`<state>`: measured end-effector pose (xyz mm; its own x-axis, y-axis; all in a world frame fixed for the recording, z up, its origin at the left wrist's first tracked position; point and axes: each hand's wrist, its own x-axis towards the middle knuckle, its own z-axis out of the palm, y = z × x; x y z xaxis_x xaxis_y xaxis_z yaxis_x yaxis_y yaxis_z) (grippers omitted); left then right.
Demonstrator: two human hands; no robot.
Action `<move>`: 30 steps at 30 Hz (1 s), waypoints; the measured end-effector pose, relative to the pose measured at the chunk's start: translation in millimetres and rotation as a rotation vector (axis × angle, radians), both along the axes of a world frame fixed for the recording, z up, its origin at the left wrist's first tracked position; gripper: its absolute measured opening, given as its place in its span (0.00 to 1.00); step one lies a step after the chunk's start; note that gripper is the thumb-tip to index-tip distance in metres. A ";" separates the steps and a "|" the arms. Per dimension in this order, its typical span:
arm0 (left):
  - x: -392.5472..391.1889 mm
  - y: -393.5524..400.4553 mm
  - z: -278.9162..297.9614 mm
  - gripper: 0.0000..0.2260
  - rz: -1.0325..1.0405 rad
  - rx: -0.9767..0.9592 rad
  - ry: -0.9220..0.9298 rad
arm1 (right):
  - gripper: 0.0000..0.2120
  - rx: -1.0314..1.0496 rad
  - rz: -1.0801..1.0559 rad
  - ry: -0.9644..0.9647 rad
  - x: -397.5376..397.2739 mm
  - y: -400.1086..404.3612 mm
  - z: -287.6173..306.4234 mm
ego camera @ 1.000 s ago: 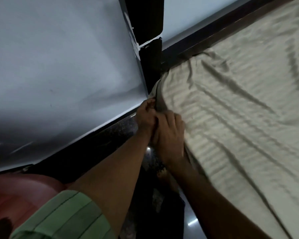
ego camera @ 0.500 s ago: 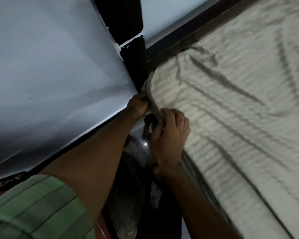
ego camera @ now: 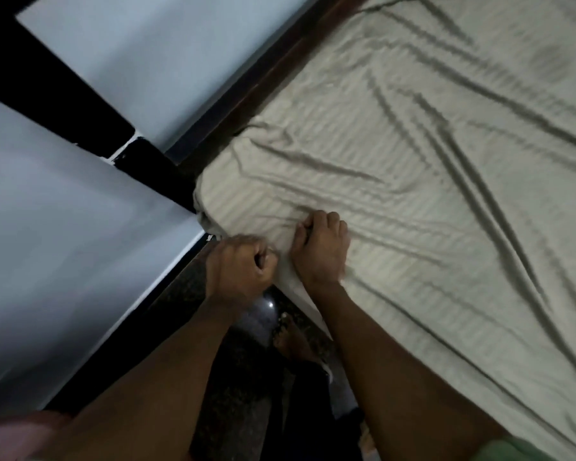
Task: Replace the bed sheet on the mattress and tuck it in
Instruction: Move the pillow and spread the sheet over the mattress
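Your left hand (ego camera: 243,262) has come up from under the mattress corner, fisted on the sheet (ego camera: 396,168) edge w/ right hand (ego camera: 321,249) pinching a fold—corner's tucked, move along.

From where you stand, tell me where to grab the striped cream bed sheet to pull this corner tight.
Grip the loose hanging edge of the striped cream bed sheet just below the mattress side, coming from the floor side. Slack bunches there between the left hand and right hand, and the wrinkles fan out from that corner.

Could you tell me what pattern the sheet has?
Pale beige sheet with fine woven stripes, seen in the head view.
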<state>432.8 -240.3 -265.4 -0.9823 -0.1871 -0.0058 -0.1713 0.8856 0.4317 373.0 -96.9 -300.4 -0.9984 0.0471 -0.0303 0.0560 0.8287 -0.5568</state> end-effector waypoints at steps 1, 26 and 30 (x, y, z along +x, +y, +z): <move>-3.2 13.2 -0.9 0.10 -0.068 0.001 -0.012 | 0.07 0.038 0.022 -0.016 2.6 16.3 -0.1; 88.8 477.9 14.5 0.08 -0.690 0.198 -0.553 | 0.23 0.096 -0.446 -0.439 249.8 490.6 30.2; 127.3 543.1 16.5 0.08 -0.823 0.206 -0.550 | 0.23 0.073 -0.601 -0.464 295.8 551.2 27.5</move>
<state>560.1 302.9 -249.0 -0.6565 0.6034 -0.4527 0.2381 0.7353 0.6346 668.7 454.3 -272.9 -0.6859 0.5968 -0.4164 0.7243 0.6154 -0.3110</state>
